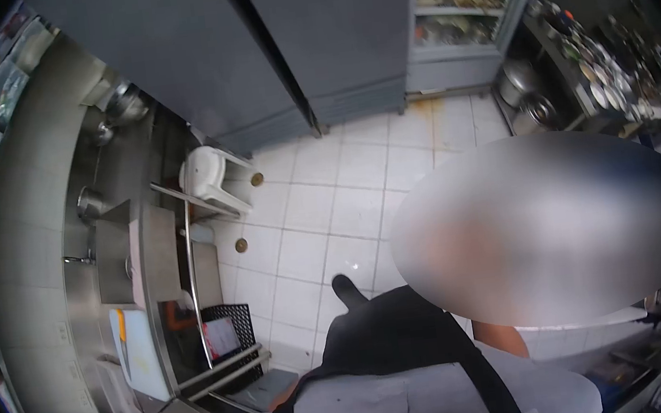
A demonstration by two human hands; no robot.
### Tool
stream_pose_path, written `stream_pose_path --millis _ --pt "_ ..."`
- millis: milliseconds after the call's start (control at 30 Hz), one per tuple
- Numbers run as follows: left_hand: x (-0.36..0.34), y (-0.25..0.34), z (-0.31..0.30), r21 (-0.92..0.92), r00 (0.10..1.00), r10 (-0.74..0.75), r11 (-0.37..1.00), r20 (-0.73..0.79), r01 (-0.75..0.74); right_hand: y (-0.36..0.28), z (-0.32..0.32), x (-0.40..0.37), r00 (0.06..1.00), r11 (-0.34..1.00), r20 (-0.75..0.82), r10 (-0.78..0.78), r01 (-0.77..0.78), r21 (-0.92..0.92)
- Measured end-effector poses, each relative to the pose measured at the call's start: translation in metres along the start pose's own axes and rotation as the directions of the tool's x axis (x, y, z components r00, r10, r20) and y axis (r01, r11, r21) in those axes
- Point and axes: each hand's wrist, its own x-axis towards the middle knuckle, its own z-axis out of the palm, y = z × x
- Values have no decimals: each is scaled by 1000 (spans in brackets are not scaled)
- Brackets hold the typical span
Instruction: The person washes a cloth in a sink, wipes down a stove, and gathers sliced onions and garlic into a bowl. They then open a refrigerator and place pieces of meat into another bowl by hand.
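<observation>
Below me show the grey shirt [386, 404] and black apron [394, 334] that I wear. My right forearm [501, 340] reaches up into a large blurred patch, which hides my right hand and anything it may hold. A pale rim [588, 322] peeks out under the blur. Only a sliver of my left arm [285, 393] shows beside the apron, and the left hand is out of sight. Nearest to that side are a steel counter edge and rails [223, 371]. On that counter lies a white cutting board [139, 355] with an orange-handled knife [121, 324].
A white plastic stool [210, 175] stands on the tiled floor [347, 213] by a black crate [234, 323]. Grey cabinets [343, 34] and a glass-door fridge [463, 8] line the far side. Pots [516, 83] and crowded shelves are at the right.
</observation>
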Motion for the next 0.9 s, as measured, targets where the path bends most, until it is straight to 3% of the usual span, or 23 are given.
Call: stream_pose_path --millis 67,167,200,233,267,300,333,367,400,433,467,533,567,633,700,800,833,900 --pt "105 48 -94 -32 998 33 999 -50 -35 1 20 10 990 1000 -140 17 -13 26" --pt "227 196 -301 -90 932 220 963 -289 -256 -6 58 30 991 998 -119 -63 63 1" --pt "215 269 -374 82 733 457 870 -504 -486 -15 72 34 987 994 -120 -105 105 -9" --pt "211 333 -439 132 711 444 883 -545 -451 -23 84 38 985 992 -120 -127 126 -16" --pt "223 389 -494 268 493 568 790 -659 -551 -30 94 43 982 988 -113 -151 152 -6" --pt "179 456 -554 180 429 645 661 -633 -728 -38 103 50 979 984 -105 -177 179 5" --pt "152 509 -604 235 385 659 652 -646 -721 -43 110 57 972 978 -109 -207 205 -27" --pt "127 558 -646 165 340 642 594 -687 -787 -46 115 67 967 973 -104 -231 229 -30" --pt "121 601 -688 179 221 657 485 -721 -856 -47 117 77 962 967 -104 -253 247 -65" --pt "107 641 -724 76 261 593 482 -762 -873 -47 117 88 956 959 -104 -273 264 -100" --pt "119 681 -764 136 162 543 467 -824 -874 -48 118 100 960 963 -107 -260 249 -105" --pt "75 736 -795 232 45 483 498 -874 -836 -47 110 129 968 970 -122 -220 204 -132" --pt "74 760 -809 223 32 462 486 -886 -845 -48 106 149 970 972 -133 -201 181 -151" --pt "71 799 -830 137 137 350 654 -927 -744 -68 105 178 976 980 -151 -156 135 -146" --pt "64 823 -823 100 118 278 660 -953 -745 -94 101 214 973 964 -124 -193 165 -207" --pt "71 839 -815 140 -18 192 648 -981 -749 -145 105 277 959 913 -42 -279 251 -321" --pt "82 837 -816 115 9 178 671 -984 -733 -166 111 295 946 884 -7 -323 299 -360" --pt "85 831 -817 221 -109 211 636 -971 -740 -207 137 324 931 865 67 -359 359 -352"
